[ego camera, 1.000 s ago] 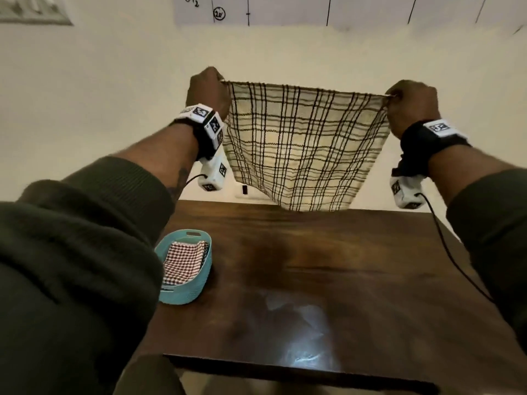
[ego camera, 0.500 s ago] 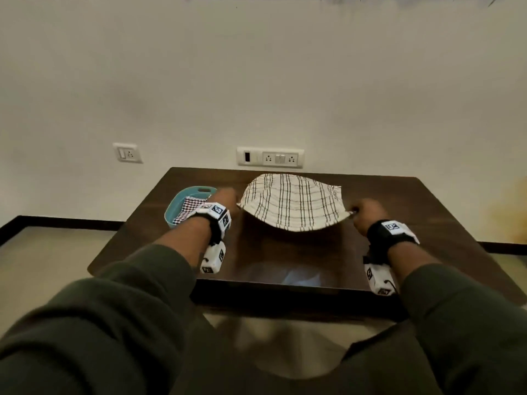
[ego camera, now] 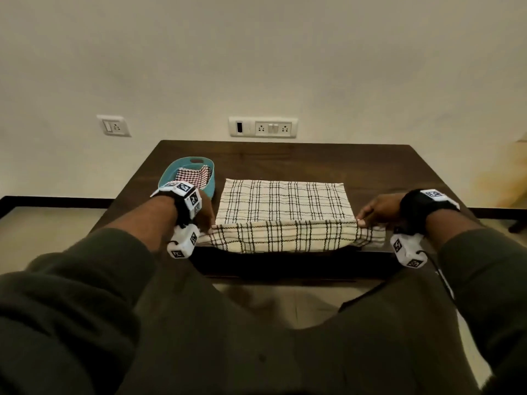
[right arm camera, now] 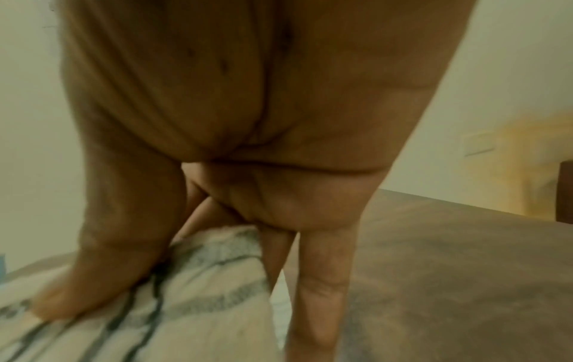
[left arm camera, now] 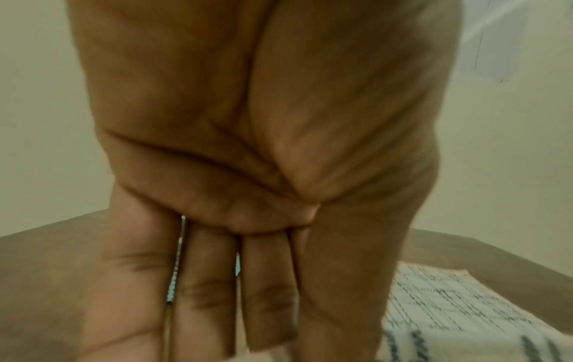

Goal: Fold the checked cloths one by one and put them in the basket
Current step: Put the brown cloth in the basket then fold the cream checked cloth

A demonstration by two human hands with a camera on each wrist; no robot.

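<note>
A cream cloth with black checks [ego camera: 282, 202] lies spread on the dark wooden table [ego camera: 285, 159]. Its near edge is stretched taut between my hands, and the strip below that edge hangs at the table's front edge. My left hand [ego camera: 209, 227] pinches the near left corner. My right hand [ego camera: 360, 221] pinches the near right corner. In the right wrist view my thumb [right arm camera: 93, 276] presses on the cloth [right arm camera: 201, 306]. The left wrist view shows my palm and fingers [left arm camera: 210, 294], with the cloth [left arm camera: 449, 306] to their right. A teal basket [ego camera: 166, 181] stands left of the cloth.
A folded red-checked cloth [ego camera: 194, 175] lies in the basket. Switch and socket plates [ego camera: 262, 127] are on the wall behind the table. Bare tabletop shows beyond the cloth and on its right [ego camera: 413, 172].
The cloth was held up stretched in the air, then came down. Now its far part lies flat on the table and my hands hold the near edge low at the front.
</note>
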